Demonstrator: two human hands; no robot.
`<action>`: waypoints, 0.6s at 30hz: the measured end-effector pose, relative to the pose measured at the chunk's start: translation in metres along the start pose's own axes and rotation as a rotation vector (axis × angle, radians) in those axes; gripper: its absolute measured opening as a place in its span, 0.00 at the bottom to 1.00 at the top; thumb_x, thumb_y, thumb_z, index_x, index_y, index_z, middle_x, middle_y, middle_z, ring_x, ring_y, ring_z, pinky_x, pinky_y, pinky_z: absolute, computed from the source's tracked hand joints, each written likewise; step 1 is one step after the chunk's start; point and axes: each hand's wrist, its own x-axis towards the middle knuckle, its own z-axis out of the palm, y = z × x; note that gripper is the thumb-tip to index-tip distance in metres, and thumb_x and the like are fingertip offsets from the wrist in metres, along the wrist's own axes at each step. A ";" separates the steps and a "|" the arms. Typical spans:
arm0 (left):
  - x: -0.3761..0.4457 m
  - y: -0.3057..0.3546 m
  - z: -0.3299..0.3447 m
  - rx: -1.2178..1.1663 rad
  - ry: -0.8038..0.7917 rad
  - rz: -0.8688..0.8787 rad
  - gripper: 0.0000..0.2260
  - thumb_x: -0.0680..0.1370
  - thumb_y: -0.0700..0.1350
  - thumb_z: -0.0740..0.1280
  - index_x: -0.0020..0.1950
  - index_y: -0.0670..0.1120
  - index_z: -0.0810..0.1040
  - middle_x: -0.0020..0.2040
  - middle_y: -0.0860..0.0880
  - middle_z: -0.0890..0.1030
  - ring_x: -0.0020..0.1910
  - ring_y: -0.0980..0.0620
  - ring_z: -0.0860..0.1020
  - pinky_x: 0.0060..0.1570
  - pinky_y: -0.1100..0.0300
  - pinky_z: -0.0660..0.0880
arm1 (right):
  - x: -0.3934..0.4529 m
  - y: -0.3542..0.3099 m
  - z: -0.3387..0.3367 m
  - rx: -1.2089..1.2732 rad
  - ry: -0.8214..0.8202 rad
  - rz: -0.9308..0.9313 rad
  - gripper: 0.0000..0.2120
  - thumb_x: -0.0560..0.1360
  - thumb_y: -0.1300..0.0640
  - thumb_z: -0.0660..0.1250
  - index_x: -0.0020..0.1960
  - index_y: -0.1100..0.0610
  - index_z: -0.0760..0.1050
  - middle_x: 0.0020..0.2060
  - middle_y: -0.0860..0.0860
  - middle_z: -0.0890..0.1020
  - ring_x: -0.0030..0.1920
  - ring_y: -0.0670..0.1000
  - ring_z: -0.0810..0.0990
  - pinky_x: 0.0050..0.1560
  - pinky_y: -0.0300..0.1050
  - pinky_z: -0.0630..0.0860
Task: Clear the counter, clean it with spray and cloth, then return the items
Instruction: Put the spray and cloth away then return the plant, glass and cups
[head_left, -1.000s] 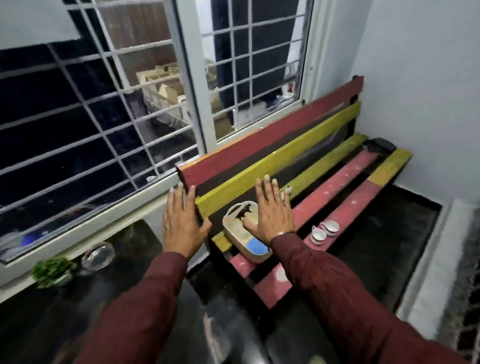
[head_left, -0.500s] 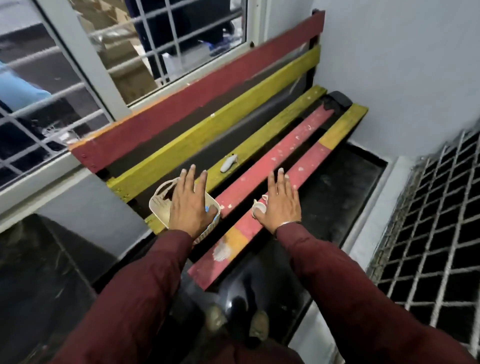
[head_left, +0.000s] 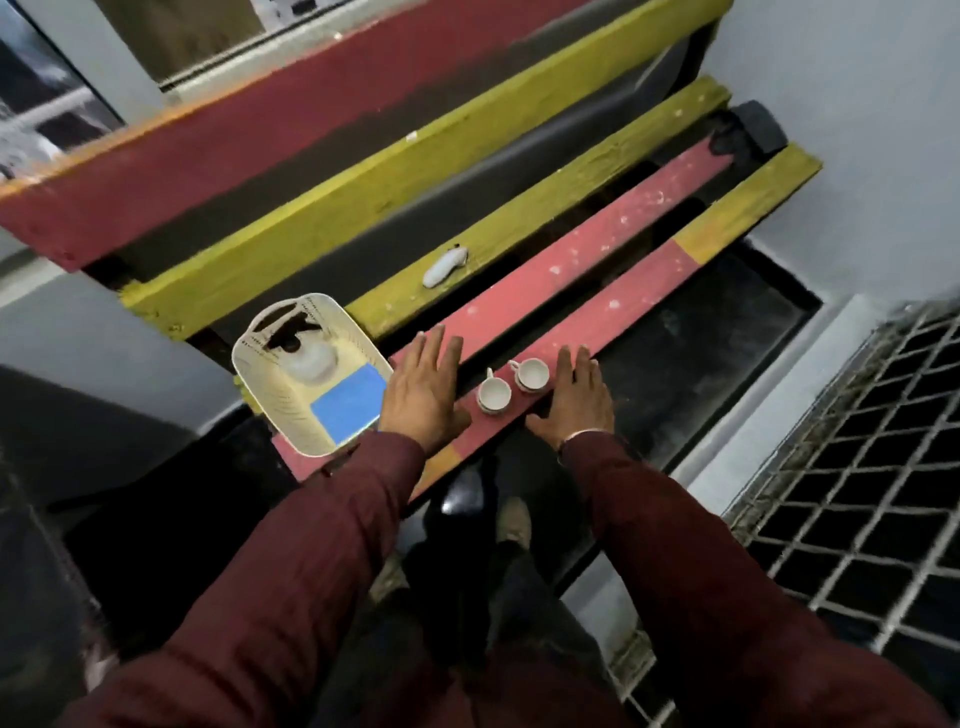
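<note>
Head view: left hand and right hand, grips wide and empty, flank two cups (no writing legible).

Basket at bench left end; two cups on front slat, right of basket; small object on rear slat.
</note>
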 end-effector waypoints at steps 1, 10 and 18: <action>0.011 0.004 0.013 -0.007 -0.022 -0.030 0.45 0.68 0.49 0.78 0.79 0.43 0.61 0.81 0.40 0.58 0.80 0.38 0.58 0.75 0.44 0.63 | 0.015 0.007 0.008 -0.005 -0.037 -0.003 0.53 0.65 0.44 0.74 0.77 0.56 0.45 0.77 0.58 0.48 0.76 0.59 0.51 0.73 0.56 0.58; 0.087 0.023 0.133 -0.145 -0.126 -0.151 0.47 0.70 0.59 0.76 0.81 0.43 0.58 0.78 0.33 0.60 0.76 0.34 0.63 0.71 0.44 0.66 | 0.103 0.052 0.080 -0.069 -0.137 -0.108 0.53 0.64 0.46 0.75 0.77 0.57 0.45 0.77 0.60 0.49 0.74 0.61 0.56 0.69 0.56 0.65; 0.121 0.007 0.216 -0.043 -0.339 -0.221 0.37 0.77 0.55 0.71 0.81 0.53 0.57 0.78 0.35 0.62 0.68 0.34 0.72 0.60 0.47 0.74 | 0.166 0.061 0.163 -0.053 -0.208 -0.146 0.48 0.67 0.47 0.73 0.77 0.53 0.47 0.76 0.59 0.50 0.69 0.64 0.65 0.58 0.56 0.72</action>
